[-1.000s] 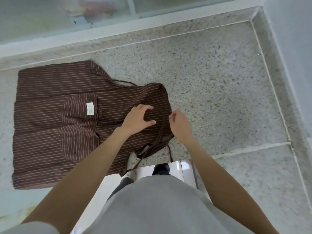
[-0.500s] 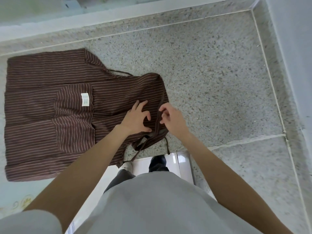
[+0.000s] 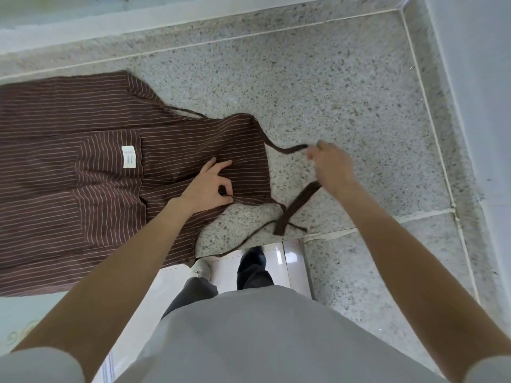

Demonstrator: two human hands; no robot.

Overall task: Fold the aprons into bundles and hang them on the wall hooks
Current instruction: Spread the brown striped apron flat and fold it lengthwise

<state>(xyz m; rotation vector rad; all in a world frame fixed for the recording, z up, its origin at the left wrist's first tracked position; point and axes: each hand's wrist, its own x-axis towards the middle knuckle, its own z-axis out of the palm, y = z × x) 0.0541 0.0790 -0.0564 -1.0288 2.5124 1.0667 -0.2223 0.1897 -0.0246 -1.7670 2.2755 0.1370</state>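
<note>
A brown apron (image 3: pixel 83 172) with thin pale stripes lies flat on a speckled stone counter (image 3: pixel 318 92); a white label (image 3: pixel 128 157) marks its pocket. My left hand (image 3: pixel 210 186) presses on the bib and pinches its lower corner. My right hand (image 3: pixel 333 168) is to the right of the bib, closed around the brown neck strap (image 3: pixel 297 205), which is pulled out to the right over the counter. Thin tie strings trail near the counter's front edge.
A pale wall (image 3: pixel 478 78) borders the counter on the right, a white ledge (image 3: pixel 110 23) at the back. Below the counter's front edge I see tiled floor (image 3: pixel 229 269), my legs and shoes. No hooks are in view.
My right hand has moved right, away from the bib, drawing the neck strap out with it. My left hand stays on the bib, now pinching its corner.
</note>
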